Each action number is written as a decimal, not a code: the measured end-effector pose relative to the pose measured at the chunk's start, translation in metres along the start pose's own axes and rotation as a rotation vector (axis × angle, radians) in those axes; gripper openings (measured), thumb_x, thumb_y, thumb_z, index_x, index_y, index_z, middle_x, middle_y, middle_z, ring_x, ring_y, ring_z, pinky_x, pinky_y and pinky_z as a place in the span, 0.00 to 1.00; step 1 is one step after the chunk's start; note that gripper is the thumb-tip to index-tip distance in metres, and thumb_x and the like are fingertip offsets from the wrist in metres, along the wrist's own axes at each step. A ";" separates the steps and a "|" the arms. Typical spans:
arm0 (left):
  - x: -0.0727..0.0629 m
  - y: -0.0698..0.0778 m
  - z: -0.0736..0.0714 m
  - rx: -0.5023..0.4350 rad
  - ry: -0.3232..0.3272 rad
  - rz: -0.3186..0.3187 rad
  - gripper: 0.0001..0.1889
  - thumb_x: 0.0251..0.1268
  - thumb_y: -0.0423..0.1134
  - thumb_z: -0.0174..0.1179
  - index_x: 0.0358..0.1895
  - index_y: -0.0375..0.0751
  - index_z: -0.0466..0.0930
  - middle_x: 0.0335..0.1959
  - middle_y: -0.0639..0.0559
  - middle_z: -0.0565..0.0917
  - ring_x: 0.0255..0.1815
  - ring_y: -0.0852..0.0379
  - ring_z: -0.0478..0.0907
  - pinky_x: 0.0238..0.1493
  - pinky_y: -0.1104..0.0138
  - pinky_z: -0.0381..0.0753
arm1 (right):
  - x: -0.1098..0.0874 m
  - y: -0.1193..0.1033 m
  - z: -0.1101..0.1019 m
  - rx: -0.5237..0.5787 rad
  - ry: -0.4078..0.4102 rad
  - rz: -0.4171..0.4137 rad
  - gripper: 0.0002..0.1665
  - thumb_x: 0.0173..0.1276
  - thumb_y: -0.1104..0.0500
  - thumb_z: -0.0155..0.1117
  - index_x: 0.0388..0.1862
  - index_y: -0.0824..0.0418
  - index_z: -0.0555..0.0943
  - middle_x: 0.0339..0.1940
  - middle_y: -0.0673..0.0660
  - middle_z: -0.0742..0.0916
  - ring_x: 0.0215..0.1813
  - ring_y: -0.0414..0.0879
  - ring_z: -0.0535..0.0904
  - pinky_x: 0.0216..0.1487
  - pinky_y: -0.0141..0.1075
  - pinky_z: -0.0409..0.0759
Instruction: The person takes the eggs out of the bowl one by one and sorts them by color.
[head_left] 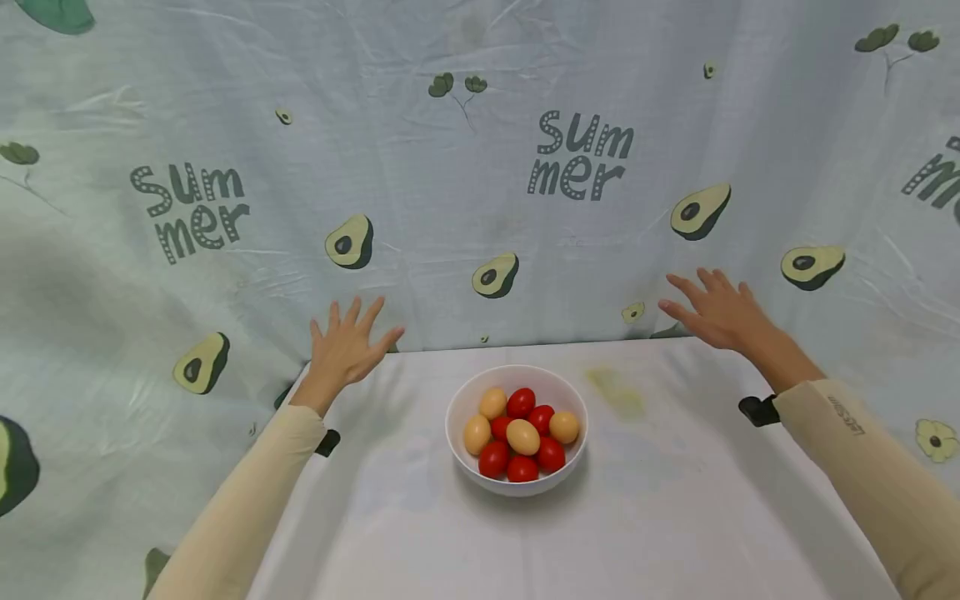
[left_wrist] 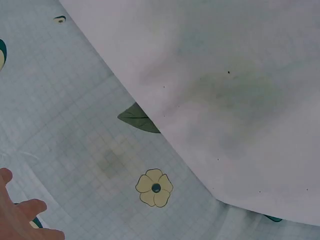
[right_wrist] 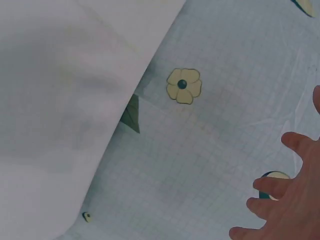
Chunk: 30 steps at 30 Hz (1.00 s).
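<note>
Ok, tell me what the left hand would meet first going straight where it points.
Probably the avocado-print cloth beyond the table, though its distance from the left hand is unclear.

Free room either side of the bowl [head_left: 520,490]

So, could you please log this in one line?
left hand: spread, empty; right hand: spread, empty; bowl: on table, red, tan items inside

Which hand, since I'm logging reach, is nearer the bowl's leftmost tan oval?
Left. Left hand is left of and beyond the leftmost tan oval; right hand is farther off, beyond and right.
</note>
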<state>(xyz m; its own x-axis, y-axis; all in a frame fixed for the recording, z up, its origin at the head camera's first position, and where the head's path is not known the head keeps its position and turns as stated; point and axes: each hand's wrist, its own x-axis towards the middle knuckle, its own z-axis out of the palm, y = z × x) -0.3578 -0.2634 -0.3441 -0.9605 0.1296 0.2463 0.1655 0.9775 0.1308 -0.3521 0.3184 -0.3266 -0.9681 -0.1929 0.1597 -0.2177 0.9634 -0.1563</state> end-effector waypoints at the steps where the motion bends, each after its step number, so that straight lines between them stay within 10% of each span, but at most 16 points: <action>1: -0.004 0.000 0.000 -0.010 0.005 -0.007 0.47 0.70 0.79 0.34 0.85 0.58 0.47 0.85 0.34 0.49 0.84 0.23 0.37 0.73 0.21 0.35 | -0.001 -0.005 0.000 -0.006 0.003 -0.011 0.48 0.80 0.28 0.36 0.85 0.58 0.54 0.81 0.80 0.55 0.81 0.80 0.45 0.74 0.80 0.41; 16: -0.059 0.021 0.015 -0.253 0.048 -0.027 0.43 0.75 0.71 0.42 0.85 0.55 0.49 0.85 0.36 0.53 0.84 0.26 0.45 0.73 0.21 0.46 | -0.047 -0.068 0.009 0.028 0.080 -0.158 0.40 0.81 0.37 0.49 0.83 0.56 0.59 0.80 0.73 0.63 0.78 0.74 0.60 0.74 0.72 0.62; 30: -0.087 0.073 0.054 -1.127 -0.110 -0.006 0.31 0.83 0.53 0.41 0.83 0.54 0.50 0.82 0.37 0.59 0.81 0.33 0.60 0.77 0.37 0.65 | -0.079 -0.128 0.041 0.333 0.086 -0.326 0.34 0.77 0.50 0.63 0.78 0.50 0.67 0.69 0.57 0.78 0.56 0.52 0.84 0.52 0.47 0.89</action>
<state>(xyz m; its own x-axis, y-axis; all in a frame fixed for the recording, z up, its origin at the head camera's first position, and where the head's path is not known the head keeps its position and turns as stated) -0.2740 -0.1945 -0.4076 -0.9672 0.1938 0.1642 0.2147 0.2778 0.9364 -0.2532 0.2027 -0.3588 -0.8322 -0.4453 0.3304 -0.5497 0.7404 -0.3869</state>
